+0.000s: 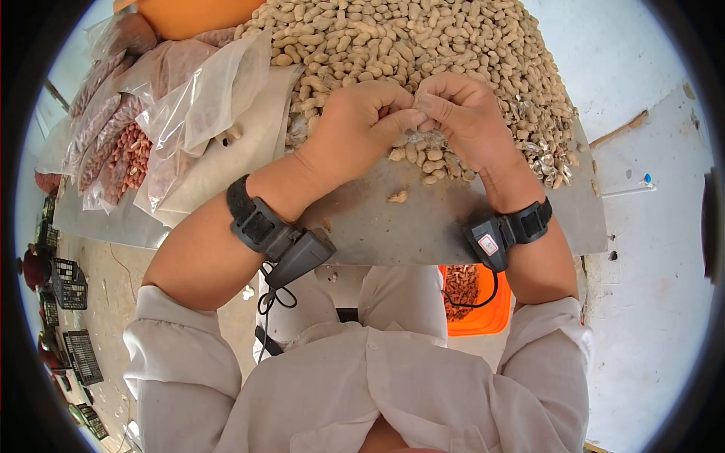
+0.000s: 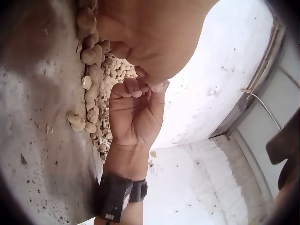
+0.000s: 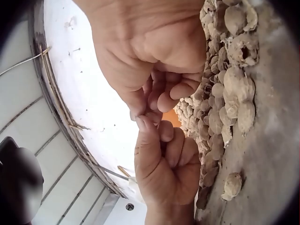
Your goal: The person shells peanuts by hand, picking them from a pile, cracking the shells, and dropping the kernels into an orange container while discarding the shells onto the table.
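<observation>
Over the near part of a heap of unshelled peanuts (image 1: 468, 38), both hands meet fingertip to fingertip. The left hand (image 1: 359, 124) comes in from the left, thumb and index finger pinched at the meeting point. Facing it, the right hand (image 1: 472, 124) pinches at the same spot with its other fingers curled, as the left wrist view also shows. Between the fingertips is a small peanut piece almost wholly covered by them; I cannot tell whether it is pod or kernel. A single peanut pod (image 1: 397, 196) lies on the metal tabletop (image 1: 362, 226) in front of the hands.
Clear plastic bags of red peanut kernels (image 1: 132, 155) lie at the left, beside an orange container (image 1: 189, 15). Broken shells (image 1: 545, 162) sit at the heap's right edge. Below the table is an orange bin (image 1: 483, 321) with reddish bits. Black crates (image 1: 69, 283) stand on the floor.
</observation>
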### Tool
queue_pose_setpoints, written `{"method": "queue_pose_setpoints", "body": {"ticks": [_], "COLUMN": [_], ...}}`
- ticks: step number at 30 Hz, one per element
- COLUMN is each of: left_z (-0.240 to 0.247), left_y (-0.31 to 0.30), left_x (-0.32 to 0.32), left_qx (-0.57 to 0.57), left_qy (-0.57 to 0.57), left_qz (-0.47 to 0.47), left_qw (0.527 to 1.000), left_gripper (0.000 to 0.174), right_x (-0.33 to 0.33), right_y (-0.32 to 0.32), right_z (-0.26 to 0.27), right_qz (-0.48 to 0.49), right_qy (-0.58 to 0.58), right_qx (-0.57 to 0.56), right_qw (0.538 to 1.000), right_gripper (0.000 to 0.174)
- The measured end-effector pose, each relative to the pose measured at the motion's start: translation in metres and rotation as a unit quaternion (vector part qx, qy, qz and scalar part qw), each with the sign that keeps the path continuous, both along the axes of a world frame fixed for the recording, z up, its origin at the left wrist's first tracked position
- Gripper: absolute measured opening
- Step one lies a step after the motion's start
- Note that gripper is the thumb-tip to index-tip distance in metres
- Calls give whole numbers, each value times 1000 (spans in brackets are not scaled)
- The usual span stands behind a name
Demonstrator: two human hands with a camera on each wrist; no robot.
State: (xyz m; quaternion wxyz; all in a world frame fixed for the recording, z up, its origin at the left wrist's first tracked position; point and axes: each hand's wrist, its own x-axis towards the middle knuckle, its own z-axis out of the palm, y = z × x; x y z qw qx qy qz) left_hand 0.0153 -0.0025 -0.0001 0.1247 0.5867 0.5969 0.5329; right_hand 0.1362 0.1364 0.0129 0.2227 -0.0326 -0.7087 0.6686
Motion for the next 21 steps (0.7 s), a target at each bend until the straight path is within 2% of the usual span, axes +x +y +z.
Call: {"method": "queue_pose_setpoints", "body": {"ticks": [1, 5, 7, 11, 14, 19, 21], "left_z": [1, 3, 0, -1, -5, -8, -5], "left_y": [-1, -4, -2, 0, 3, 8, 6], "left_x": [1, 4, 2, 5, 5, 8, 8], "left_qx": [12, 44, 55, 58, 75, 81, 67], "left_qy": [42, 31, 6, -168, -277, -445, -467], "left_qz": [11, 5, -1, -62, -92, -121, -126], "left_qw": [999, 999, 998, 982, 953, 884, 873], "left_gripper": [16, 14, 13, 12, 12, 10, 10], "right_x": [0, 1, -1, -3, -5, -7, -7], "right_y": [-2, -9, -15, -17, -20, -25, -24], "right_z": [0, 0, -1, -4, -6, -4, -4], "right_qz": [5, 3, -2, 31, 22, -11, -17], "right_qy": [2, 26, 52, 103, 117, 110, 106], "right_qx": [6, -13, -79, -151, -181, -180, -167], "right_qw": [1000, 1000, 996, 983, 976, 977, 980], "right_gripper": [16, 13, 12, 10, 11, 12, 12]}}
